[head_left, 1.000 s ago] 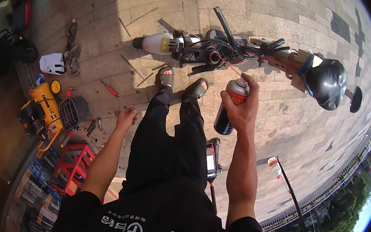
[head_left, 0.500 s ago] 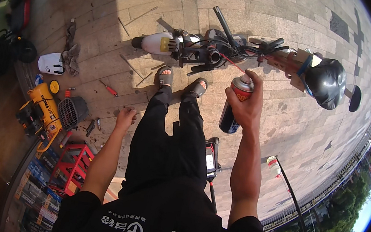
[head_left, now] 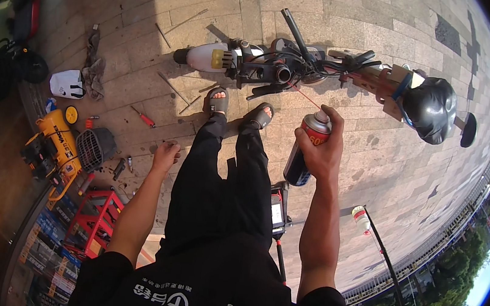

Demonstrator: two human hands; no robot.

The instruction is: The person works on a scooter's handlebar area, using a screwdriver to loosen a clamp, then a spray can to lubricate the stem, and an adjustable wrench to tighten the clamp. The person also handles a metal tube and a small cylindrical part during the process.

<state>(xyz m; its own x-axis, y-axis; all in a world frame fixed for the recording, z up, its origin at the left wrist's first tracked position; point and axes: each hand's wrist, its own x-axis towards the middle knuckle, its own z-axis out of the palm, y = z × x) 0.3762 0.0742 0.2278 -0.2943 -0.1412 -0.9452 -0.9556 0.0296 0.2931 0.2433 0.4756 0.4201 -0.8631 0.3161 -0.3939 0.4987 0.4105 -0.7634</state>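
Note:
My right hand is wrapped around a spray can with a red and dark body, its index finger on the nozzle. A thin red straw runs from the nozzle toward the round open tube at the middle of a stripped two-wheeler, which lies across the view in front of my feet. Whether the straw touches the frame I cannot tell. My left hand hangs beside my left leg, fingers curled in, with nothing visible in it.
On the paving at left lie a red-handled screwdriver, metal rods, a white bag and a dark crate. A yellow air compressor and a red rack stand nearer. Behind my right leg is a black device.
My right hand has drawn the spray can slightly back toward me and to the left. The straw's tip has come down with it. My left hand stays in place.

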